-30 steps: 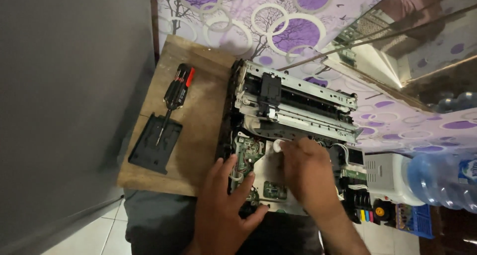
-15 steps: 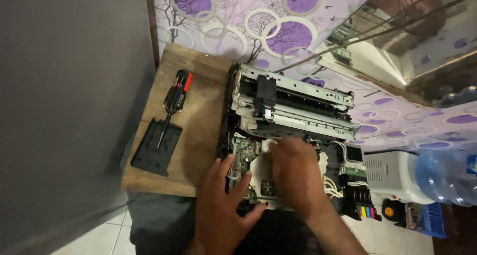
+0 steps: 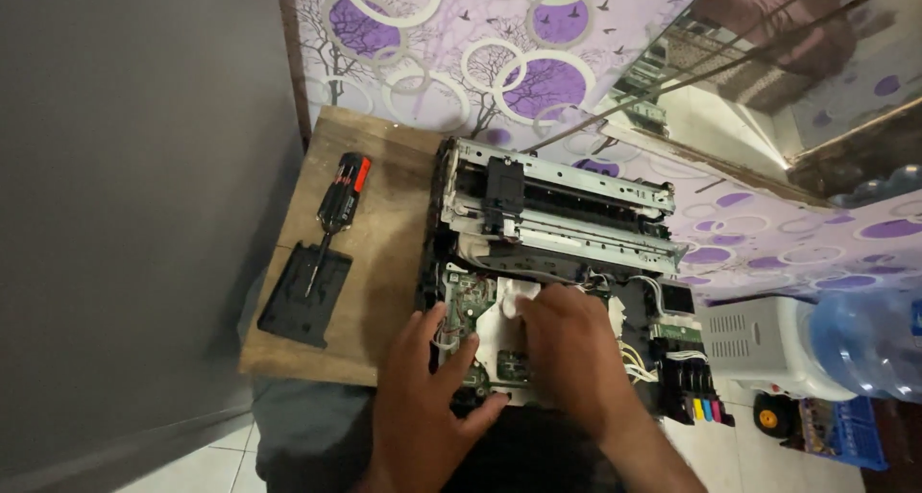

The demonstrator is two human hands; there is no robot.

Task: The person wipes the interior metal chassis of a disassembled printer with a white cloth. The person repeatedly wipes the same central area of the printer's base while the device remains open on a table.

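Note:
An opened printer (image 3: 567, 215) with bare metal rails and a black carriage sits on a wooden board (image 3: 384, 253). My left hand (image 3: 423, 397) rests with spread fingers on the green circuit board (image 3: 471, 306) at the printer's near left corner. My right hand (image 3: 571, 354) presses on a white cloth or paper piece (image 3: 509, 296) beside that board, fingers curled over it. I cannot tell whether the right hand pinches the white piece. Ink tanks with coloured bases (image 3: 696, 397) sit at the printer's right.
A black and red screwdriver (image 3: 336, 205) lies on the wooden board, its tip over a flat black plastic cover (image 3: 303, 301). A grey wall stands at the left. A white box (image 3: 759, 344) and a blue water bottle (image 3: 864, 344) are at the right.
My right hand has slid slightly left over the white piece near the circuit board. The camera has moved a little closer. My left hand stays on the board.

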